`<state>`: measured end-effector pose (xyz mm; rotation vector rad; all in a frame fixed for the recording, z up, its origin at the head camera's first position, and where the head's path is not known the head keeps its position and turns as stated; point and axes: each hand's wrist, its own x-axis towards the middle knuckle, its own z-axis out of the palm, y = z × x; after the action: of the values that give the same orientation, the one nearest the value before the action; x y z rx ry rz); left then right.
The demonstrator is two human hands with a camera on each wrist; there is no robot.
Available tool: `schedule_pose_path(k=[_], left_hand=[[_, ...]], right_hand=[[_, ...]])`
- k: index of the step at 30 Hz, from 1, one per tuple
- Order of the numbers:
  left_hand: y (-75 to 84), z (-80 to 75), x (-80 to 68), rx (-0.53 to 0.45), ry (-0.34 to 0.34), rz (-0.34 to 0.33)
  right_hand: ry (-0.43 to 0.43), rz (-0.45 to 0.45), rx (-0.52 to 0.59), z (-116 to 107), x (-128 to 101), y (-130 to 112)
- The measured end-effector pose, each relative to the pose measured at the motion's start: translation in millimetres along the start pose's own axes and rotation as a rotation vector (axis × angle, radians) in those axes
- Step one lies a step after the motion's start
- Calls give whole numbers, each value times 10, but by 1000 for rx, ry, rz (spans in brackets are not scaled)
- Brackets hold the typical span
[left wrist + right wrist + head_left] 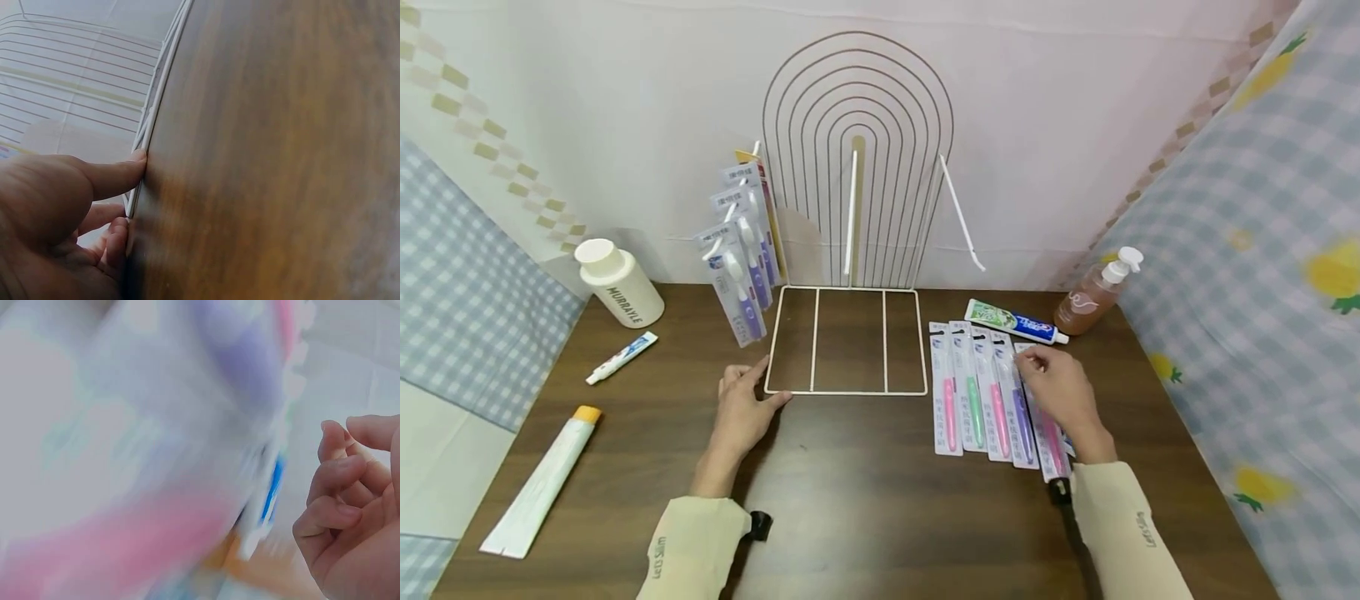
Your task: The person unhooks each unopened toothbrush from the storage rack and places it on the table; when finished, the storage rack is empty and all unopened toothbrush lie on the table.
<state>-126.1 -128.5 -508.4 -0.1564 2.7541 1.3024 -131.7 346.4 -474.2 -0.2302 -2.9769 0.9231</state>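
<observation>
A white wire display rack [847, 392] stands at the back of the table. My left hand [745, 417] touches its front left corner, index finger along the side wire and thumb at the front wire; in the left wrist view the thumb [119, 176] lies against the wire and the other fingers bend loosely. Several packaged toothbrushes [950, 400] lie in an overlapping row to the right. Over the upper end of this row hovers my right hand [1060, 392], fingers curled. The right wrist view shows a small gap between its thumb and index fingertips, with nothing held.
Purple packaged toothbrushes [736, 296] hang on the rack's left hook. Its middle hook [852, 212] and right hook [961, 212] jut forward. A toothpaste tube [1011, 321] and pump bottle [1086, 302] are back right. On the left are a white bottle [625, 292], small tube [621, 357] and large tube [542, 483].
</observation>
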Motion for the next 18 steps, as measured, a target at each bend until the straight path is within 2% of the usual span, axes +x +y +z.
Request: schedule_pose_path(k=[6,9,11,14,18], left_hand=[[-18,34,2,-16,47,33],[-35,51,-1,-17,81,68],[-49,56,-4,-18,95,81],[-68,48,-7,-30,99,82],[-77,18,-5,-42,82,62]], right_hand=[[-35,-147,59,346,154,-618],[-111,-200,27,518,176,-898],[-179,-204,-16,615,179,-1037],[-270,-183,-90,730,174,-1141],[-315,-154,-181,913,211,-1029]])
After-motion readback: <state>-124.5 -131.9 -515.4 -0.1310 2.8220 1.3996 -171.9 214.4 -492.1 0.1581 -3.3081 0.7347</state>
